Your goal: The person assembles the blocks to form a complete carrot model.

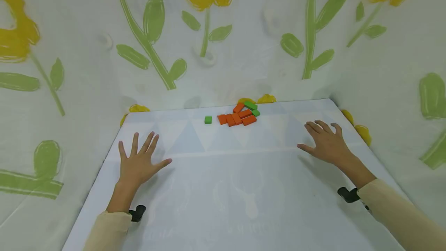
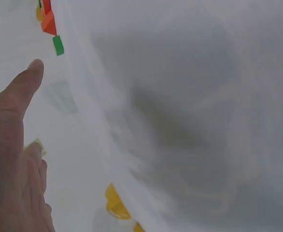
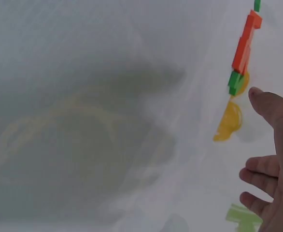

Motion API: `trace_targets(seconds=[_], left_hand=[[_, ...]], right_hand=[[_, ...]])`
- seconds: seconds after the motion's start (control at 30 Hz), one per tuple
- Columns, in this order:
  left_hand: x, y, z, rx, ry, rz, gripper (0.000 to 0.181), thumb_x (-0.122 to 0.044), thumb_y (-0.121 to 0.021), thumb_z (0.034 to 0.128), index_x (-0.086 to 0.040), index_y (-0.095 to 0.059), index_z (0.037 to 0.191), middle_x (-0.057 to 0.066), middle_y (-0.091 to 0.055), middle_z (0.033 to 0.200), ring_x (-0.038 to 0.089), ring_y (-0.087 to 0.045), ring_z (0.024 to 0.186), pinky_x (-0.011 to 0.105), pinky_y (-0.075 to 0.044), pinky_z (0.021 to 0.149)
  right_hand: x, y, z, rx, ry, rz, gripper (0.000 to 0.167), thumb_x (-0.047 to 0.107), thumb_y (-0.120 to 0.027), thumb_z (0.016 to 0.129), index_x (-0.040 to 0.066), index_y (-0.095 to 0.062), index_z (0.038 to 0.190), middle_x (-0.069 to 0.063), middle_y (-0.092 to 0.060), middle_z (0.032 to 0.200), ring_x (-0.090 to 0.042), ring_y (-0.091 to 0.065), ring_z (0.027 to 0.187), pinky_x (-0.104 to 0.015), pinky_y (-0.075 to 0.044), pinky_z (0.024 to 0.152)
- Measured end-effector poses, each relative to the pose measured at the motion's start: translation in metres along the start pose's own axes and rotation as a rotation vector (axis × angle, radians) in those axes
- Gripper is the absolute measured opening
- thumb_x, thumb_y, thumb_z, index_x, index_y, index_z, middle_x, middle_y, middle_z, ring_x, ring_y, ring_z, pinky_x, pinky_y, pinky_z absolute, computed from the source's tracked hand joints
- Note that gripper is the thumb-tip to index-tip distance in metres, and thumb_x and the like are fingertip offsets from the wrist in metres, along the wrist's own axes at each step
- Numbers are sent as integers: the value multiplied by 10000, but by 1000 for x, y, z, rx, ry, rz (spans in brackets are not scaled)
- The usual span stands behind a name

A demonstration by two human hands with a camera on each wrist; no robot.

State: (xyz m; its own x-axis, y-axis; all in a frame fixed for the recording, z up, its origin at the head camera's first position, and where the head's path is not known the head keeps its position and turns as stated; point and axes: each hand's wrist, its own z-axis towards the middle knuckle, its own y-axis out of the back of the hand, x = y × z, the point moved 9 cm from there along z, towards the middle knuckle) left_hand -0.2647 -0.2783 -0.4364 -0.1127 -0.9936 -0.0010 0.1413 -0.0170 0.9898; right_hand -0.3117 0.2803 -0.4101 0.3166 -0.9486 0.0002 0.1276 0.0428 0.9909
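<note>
Several orange blocks (image 1: 237,118) lie in a loose cluster near the back edge of the table, with green blocks (image 1: 251,105) at the cluster's right end. A single green block (image 1: 208,120) sits a little apart on the left. My left hand (image 1: 138,165) is over the table's left side, fingers spread and holding nothing. On the right side, my right hand (image 1: 327,142) has its fingers slightly bent, with nothing in it. Both hands are apart from the blocks. The wrist views show the left thumb (image 2: 28,84) and right thumb (image 3: 267,104) away from the blocks.
The white table (image 1: 223,189) has a pale triangle pattern along its far part. A curtain (image 1: 244,49) printed with yellow flowers and green leaves stands behind it and on both sides. Black wrist mounts (image 1: 138,213) show by the sleeves.
</note>
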Motion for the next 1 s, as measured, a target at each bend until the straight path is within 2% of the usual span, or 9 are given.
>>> trace_targets(seconds=[0.2,0.33,0.47,0.57,0.73,0.87,1.0], left_hand=[[-40,-6,36,17,-12,-128,978,-805,-467,858,-215,-248,1606,76,-251,1637,410,-38,1503,663,169,1084],[-75,-4,63,19,-40,-199,942,-772,-509,865,-215,-288,1592,75,-340,1589,385,-173,1469,681,59,1105],[-108,-3,94,-5,-74,-244,863,-716,-559,874,-198,-384,1541,69,-416,1529,347,-286,1410,643,-69,1108],[-129,-7,117,-2,-82,-265,782,-651,-589,890,-185,-442,1501,69,-445,1502,332,-329,1376,610,-140,1088],[-165,-24,150,62,-108,-320,724,-569,-634,896,-188,-466,1488,76,-451,1498,345,-339,1366,608,-179,1070],[-180,-35,171,80,-99,-361,741,-562,-673,875,-215,-457,1494,68,-452,1491,355,-345,1351,603,-188,1058],[-183,-44,187,98,-77,-346,770,-566,-690,855,-214,-455,1499,61,-451,1493,355,-339,1350,599,-190,1061]], right_hand=[[22,-7,30,-49,-12,97,747,522,-661,918,-37,-522,1394,-242,-492,1425,-425,-388,1327,-679,-223,1005],[36,-21,54,-42,-50,166,701,519,-659,920,-22,-562,1356,-236,-526,1395,-415,-420,1307,-669,-252,1001],[49,-35,78,-24,-93,190,687,534,-654,914,1,-588,1341,-223,-554,1371,-403,-450,1280,-663,-278,1003],[56,-42,96,-9,-122,198,677,538,-645,915,11,-597,1337,-222,-565,1351,-403,-461,1255,-660,-288,1004],[62,-58,118,38,-160,192,672,533,-657,906,13,-608,1329,-218,-581,1318,-394,-484,1217,-639,-307,1008],[68,-68,133,59,-185,189,671,532,-668,899,9,-616,1316,-217,-587,1299,-388,-494,1202,-619,-320,1009],[80,-76,147,74,-192,199,663,539,-664,900,11,-624,1300,-203,-595,1287,-376,-505,1193,-601,-331,1006]])
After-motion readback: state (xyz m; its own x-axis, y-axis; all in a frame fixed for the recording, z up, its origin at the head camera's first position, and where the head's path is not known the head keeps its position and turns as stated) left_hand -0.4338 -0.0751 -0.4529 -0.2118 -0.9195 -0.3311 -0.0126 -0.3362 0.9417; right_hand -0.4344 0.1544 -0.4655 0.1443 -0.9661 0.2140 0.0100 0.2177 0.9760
